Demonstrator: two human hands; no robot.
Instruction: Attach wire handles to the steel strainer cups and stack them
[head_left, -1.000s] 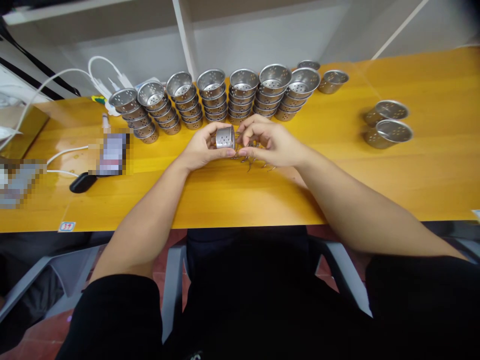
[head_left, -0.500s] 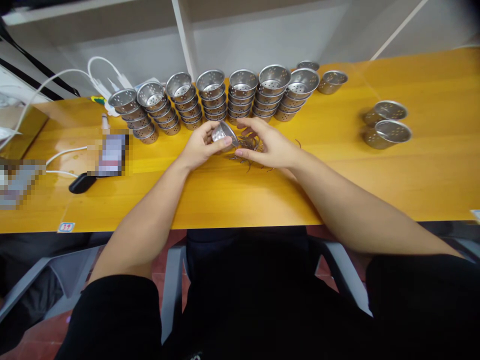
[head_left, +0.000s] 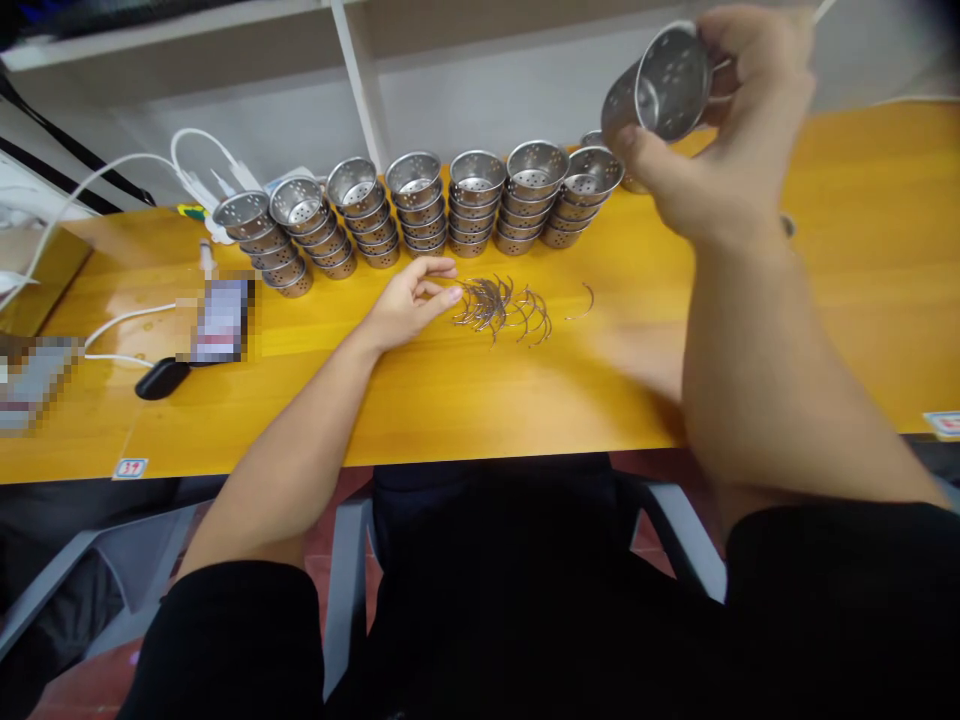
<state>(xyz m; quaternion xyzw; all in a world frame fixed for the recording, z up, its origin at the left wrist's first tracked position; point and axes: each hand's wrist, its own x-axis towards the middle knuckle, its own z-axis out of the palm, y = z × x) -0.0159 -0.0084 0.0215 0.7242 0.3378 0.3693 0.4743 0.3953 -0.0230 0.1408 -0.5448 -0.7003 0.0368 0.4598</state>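
Observation:
A perforated metal cup (head_left: pixel 673 85) is raised at the upper right, tilted with its mouth partly toward me, and my right hand (head_left: pixel 739 140) grips it. My left hand (head_left: pixel 416 305) rests on the orange table with thumb and fingers apart, holding nothing. Just right of its fingertips lies a pile of thin curved metal wires (head_left: pixel 491 305). One separate curved wire (head_left: pixel 589 300) lies further right. Behind them stand several stacks of perforated metal cups (head_left: pixel 472 205) in a row.
A phone (head_left: pixel 220 318), a black oval object (head_left: pixel 163 379) and white cables (head_left: pixel 124 310) are on the left of the table (head_left: pixel 525 410). A grey divider panel (head_left: pixel 360 80) rises behind. Chair armrests (head_left: pixel 349 560) flank my body.
The small cup has left my left hand, whose fingers are now apart. My right hand has moved from the wires to the upper right and now holds a cup in the air.

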